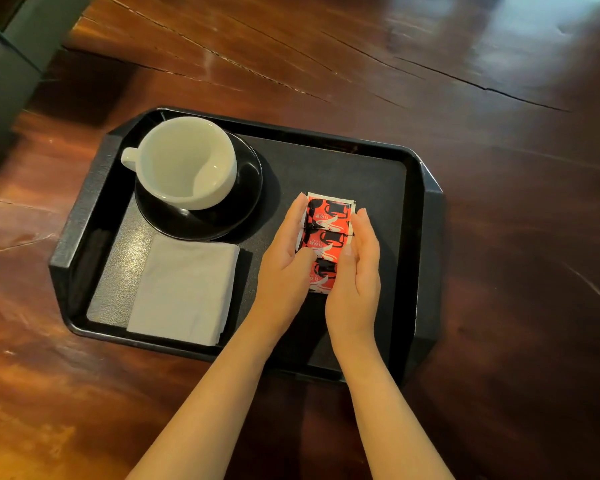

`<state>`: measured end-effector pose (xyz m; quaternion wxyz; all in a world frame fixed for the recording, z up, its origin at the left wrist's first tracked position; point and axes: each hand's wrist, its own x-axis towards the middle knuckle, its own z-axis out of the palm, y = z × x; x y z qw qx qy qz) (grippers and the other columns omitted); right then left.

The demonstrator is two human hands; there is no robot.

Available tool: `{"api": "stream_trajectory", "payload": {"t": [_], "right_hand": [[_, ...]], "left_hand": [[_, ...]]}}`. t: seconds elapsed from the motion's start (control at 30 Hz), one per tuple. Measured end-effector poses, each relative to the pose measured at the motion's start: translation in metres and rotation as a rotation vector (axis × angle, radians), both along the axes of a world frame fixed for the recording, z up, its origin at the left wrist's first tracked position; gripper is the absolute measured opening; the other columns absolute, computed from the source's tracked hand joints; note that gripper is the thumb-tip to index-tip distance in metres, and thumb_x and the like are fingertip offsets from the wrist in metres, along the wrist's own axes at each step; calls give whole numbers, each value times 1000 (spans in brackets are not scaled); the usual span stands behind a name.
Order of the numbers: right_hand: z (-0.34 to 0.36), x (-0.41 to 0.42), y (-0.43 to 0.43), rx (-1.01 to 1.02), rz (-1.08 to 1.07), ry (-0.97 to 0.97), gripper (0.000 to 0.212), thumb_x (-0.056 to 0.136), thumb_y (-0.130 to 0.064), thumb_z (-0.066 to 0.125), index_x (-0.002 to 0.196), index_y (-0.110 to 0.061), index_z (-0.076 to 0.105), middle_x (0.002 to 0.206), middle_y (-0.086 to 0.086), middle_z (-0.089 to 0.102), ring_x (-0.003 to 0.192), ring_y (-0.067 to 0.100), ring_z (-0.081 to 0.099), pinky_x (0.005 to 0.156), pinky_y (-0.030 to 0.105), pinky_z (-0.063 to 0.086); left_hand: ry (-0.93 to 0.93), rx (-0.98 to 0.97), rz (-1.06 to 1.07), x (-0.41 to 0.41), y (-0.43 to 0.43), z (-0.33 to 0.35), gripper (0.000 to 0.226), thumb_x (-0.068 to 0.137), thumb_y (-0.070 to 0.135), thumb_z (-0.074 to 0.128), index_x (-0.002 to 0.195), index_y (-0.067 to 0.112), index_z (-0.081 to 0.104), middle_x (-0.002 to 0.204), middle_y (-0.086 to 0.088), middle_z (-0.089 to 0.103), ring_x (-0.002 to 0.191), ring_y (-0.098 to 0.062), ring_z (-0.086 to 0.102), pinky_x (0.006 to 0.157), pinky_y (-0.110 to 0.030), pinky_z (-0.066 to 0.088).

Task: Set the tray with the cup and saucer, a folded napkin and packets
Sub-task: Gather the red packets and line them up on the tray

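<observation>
Head view: packets (328, 237) lie in a row, long axis twelve-to-six, between left hand (286, 268) and right hand (355, 271), both flat-open, pressing its sides, gripping nothing.

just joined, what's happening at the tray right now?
A person is setting a black plastic tray on a dark wooden table. A white ceramic cup sits empty on a black saucer at the tray's far left, with a folded white paper napkin in front of it. The left hand and right hand flank a row of red-and-black printed packets lying on the tray's right half, apparently squaring them up.
</observation>
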<state>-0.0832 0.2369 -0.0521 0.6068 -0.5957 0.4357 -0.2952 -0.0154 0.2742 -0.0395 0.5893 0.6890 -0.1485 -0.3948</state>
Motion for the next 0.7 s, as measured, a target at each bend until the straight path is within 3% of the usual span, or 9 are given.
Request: {"api": "stream_trajectory", "payload": {"t": [0.23,0.33,0.43,0.57,0.63,0.7], "right_hand": [[4,0,-1,32,-48,-27,43,99,-12,32,117,-52,35,151,-4,32,137,10,34,109,38,39],[8,-5,-5,29,-66,-25,42,99,-9,32,122,-44,37,150,-4,33,137,5,31,107,18,37],[11,-17,-10,34,-91,55,38,99,-9,34,135,-21,41,142,-3,43,130,3,39,92,-1,36],[13,-30,-7,-89,-21,309,36,97,-14,41,132,-16,45,128,-3,51,118,6,49,85,3,41],[10,-31,-3,-188,53,431,39,93,-17,51,131,-18,44,120,-8,48,116,9,49,86,11,40],[7,-30,-1,-240,84,479,42,89,-19,58,130,-20,46,120,-6,50,116,8,45,88,17,40]], "left_hand": [[15,-22,5,2,3,2,62,91,-11,36,142,23,30,121,30,41,97,31,46,72,0,43],[-26,-19,40,5,10,5,66,89,-15,34,143,23,31,137,18,38,107,25,44,73,2,41],[-62,48,67,2,23,6,67,90,-11,35,143,29,31,149,13,33,130,7,31,82,2,37],[-248,277,85,-21,41,7,62,91,-1,43,143,29,31,149,9,35,136,-4,29,101,-16,28],[-449,354,13,-33,44,8,61,90,11,55,144,23,29,147,5,38,132,1,28,103,-16,23],[-580,374,-29,-40,42,4,67,86,19,65,143,17,31,142,0,43,131,-4,32,103,-17,24]]}}
